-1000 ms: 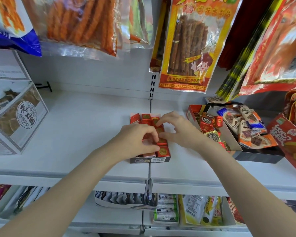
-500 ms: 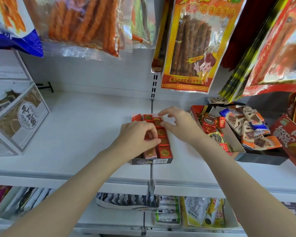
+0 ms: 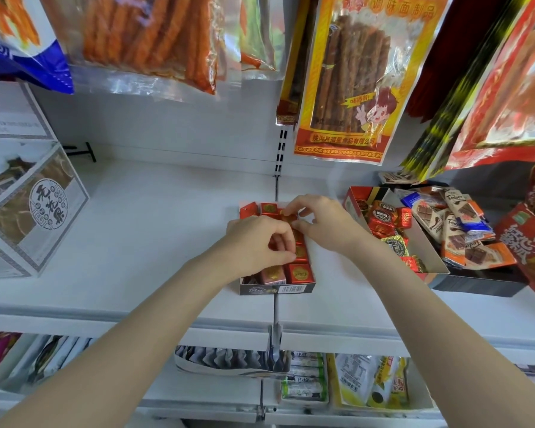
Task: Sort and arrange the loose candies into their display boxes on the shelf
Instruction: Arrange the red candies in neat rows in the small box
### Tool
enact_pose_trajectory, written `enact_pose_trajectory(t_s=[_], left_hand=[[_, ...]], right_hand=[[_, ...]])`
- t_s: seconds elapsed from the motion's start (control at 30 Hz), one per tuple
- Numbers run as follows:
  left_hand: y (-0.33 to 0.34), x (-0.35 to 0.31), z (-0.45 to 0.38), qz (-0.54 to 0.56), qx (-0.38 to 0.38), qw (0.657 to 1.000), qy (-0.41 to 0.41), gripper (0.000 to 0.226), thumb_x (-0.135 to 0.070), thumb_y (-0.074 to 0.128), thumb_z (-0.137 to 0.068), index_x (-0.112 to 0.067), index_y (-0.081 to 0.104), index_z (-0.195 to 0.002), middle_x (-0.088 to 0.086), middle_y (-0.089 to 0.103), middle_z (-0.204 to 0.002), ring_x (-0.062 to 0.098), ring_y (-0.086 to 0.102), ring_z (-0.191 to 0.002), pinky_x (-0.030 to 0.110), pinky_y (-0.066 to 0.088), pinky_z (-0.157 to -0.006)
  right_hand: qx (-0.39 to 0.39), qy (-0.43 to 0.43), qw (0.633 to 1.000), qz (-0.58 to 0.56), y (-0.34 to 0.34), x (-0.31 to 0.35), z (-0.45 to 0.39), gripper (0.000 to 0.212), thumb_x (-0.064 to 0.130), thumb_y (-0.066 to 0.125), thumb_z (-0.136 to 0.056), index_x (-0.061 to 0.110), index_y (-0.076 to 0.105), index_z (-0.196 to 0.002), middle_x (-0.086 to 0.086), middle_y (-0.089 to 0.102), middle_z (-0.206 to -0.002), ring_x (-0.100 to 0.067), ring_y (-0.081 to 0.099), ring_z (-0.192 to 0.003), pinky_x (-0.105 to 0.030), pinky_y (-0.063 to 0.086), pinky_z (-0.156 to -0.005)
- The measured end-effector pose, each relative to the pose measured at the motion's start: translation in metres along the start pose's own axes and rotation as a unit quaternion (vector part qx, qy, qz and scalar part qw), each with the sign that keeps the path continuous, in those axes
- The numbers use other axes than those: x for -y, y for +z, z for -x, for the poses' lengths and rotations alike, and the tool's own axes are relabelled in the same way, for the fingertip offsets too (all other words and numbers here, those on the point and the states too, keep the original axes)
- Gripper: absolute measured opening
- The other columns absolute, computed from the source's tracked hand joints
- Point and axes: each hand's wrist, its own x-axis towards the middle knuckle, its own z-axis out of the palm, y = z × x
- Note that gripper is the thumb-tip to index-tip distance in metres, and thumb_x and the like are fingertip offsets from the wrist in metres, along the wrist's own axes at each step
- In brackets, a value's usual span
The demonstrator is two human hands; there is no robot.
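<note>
Head view, near to far. Nearest: front wall of display box (image 3: 277, 288) on white shelf (image 3: 155, 217), long axis running away from viewer. Just behind it, two square candies (image 3: 298, 273) seated flat. Over middle rows, left hand (image 3: 257, 242), fingers curled, thumb and forefinger apparently pinching a red candy; contact partly hidden. Farther back, right hand (image 3: 320, 223), fingertips (image 3: 292, 211) closed on a candy at rear rows, so right hand nearer to back end. Farthest, off right: mixed candy box (image 3: 430, 261), well apart.
</note>
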Motion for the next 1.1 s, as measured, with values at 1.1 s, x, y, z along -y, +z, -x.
enact_pose_trajectory(t_s=[1.1], left_hand=[[-0.004,0.008,0.025,-0.097,0.048,0.994,0.015,0.019,-0.04,0.058,-0.085,-0.037,0.067,-0.101,-0.015,0.039,-0.103,0.008,0.019,-0.105,0.035,0.023,-0.101]], right_hand=[[0.111,-0.083,0.988,0.061,-0.013,0.017,0.047,0.023,0.014,0.058,-0.088,0.024,0.062,-0.108,0.007,0.04,-0.109,-0.013,0.054,-0.089,-0.013,0.04,-0.082]])
